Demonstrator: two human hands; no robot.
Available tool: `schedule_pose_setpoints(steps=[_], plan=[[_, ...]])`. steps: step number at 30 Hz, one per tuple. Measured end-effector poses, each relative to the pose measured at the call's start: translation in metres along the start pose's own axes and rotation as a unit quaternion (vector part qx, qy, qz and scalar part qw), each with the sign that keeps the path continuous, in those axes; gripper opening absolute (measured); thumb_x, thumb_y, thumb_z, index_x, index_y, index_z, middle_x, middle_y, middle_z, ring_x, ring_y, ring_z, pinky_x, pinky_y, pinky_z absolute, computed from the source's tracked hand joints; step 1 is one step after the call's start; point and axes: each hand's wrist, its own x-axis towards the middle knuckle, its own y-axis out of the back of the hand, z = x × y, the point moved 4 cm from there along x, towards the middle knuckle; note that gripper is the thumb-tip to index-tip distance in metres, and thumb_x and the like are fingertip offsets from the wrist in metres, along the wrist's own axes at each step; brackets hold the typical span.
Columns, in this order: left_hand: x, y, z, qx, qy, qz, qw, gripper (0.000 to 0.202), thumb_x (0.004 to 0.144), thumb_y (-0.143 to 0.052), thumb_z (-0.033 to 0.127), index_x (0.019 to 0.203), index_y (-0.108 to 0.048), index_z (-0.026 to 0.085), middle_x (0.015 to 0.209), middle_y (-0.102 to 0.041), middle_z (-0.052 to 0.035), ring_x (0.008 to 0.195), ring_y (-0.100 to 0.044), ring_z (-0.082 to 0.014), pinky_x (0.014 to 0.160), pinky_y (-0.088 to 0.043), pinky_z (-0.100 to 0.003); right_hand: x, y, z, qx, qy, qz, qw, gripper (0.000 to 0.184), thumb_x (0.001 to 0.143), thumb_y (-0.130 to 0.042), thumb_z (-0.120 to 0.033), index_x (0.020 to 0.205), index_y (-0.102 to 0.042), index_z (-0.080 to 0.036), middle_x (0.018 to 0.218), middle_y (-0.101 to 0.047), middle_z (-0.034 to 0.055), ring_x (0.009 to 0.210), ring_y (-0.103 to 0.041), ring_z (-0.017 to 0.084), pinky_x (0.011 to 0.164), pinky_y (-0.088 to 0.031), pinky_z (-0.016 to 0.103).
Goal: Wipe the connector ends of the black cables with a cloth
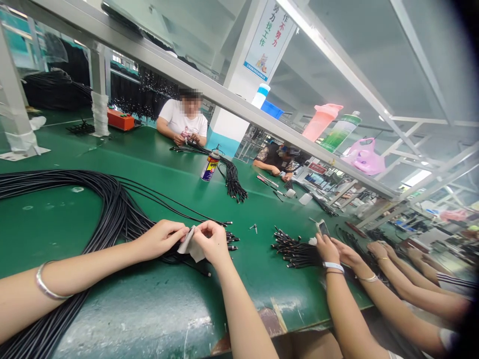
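My right hand [214,241] pinches a small light-grey cloth [193,247], its loose corners hanging below the fingers. At the cloth's left edge, my left hand [160,240] is closed with thumb and forefinger together; what sits between those fingertips is hidden. Both hands are just above a thick bundle of black cables [112,209] that curves across the green table. Several cable ends with metal plugs [232,239] stick out past my right hand. Whether a cable runs inside the cloth cannot be seen.
A spray can [210,165] stands on the green table [179,309] beyond my hands. To the right lies another cable bundle [295,249], where a co-worker's hands [333,249] hold a small device. Small metal pieces [254,228] lie between. Two people sit opposite, under a shelf beam [232,99].
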Motion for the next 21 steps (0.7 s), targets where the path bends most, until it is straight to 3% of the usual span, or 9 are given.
schedule_pose_setpoints(steps=[8, 21], plan=[[-0.001, -0.001, 0.000, 0.004, -0.014, -0.006, 1.000, 0.050, 0.094, -0.035, 0.051, 0.065, -0.052, 0.015, 0.061, -0.050, 0.0016, 0.058, -0.043, -0.0099, 0.058, -0.031, -0.021, 0.003, 0.000, 0.006, 0.058, -0.021, -0.031, 0.998, 0.008, 0.064, -0.064, -0.021, 0.068, -0.061, -0.015, 0.062, -0.057, -0.0013, 0.056, -0.047, 0.011, 0.056, -0.037, 0.024], [-0.001, -0.001, -0.001, -0.047, -0.023, -0.013, 0.999, 0.049, 0.095, -0.035, 0.050, 0.068, -0.055, 0.014, 0.063, -0.053, 0.0011, 0.060, -0.045, -0.0109, 0.059, -0.033, -0.021, -0.001, 0.000, -0.011, -0.040, 0.049, -0.028, 0.998, 0.008, 0.074, -0.054, -0.024, 0.069, -0.055, -0.018, 0.066, -0.054, -0.0011, 0.064, -0.049, 0.013, 0.063, -0.041, 0.025]])
